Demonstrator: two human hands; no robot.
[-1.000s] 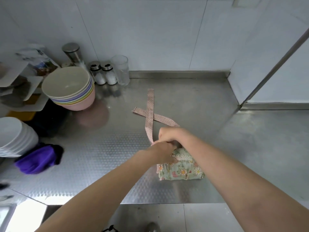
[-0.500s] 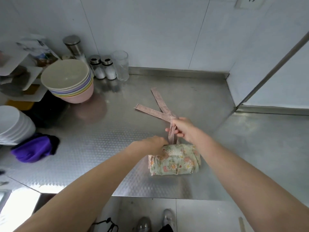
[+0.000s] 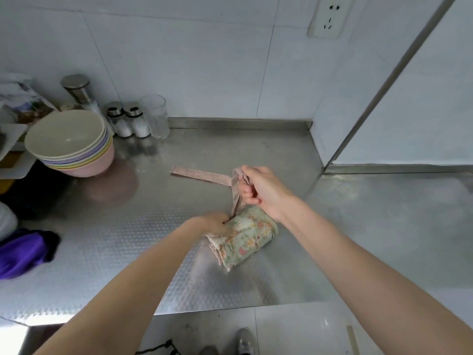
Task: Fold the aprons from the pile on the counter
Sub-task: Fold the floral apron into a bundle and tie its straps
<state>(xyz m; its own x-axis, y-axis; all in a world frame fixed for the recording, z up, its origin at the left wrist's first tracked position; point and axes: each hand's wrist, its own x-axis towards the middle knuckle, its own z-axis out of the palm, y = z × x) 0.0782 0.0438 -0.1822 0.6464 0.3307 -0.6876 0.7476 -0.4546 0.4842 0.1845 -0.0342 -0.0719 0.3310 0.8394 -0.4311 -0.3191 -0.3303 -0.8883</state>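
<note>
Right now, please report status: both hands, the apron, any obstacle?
Left hand grips folded apron. Right hand grips its strap. Counter beyond bare; bowls far left.

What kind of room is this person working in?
Most likely a kitchen, perhaps a commercial one. The worktop is a stainless steel counter against white wall panels, a stack of bowls stands at the left, and two lidded shakers sit beside a drinking glass at the back.
</note>
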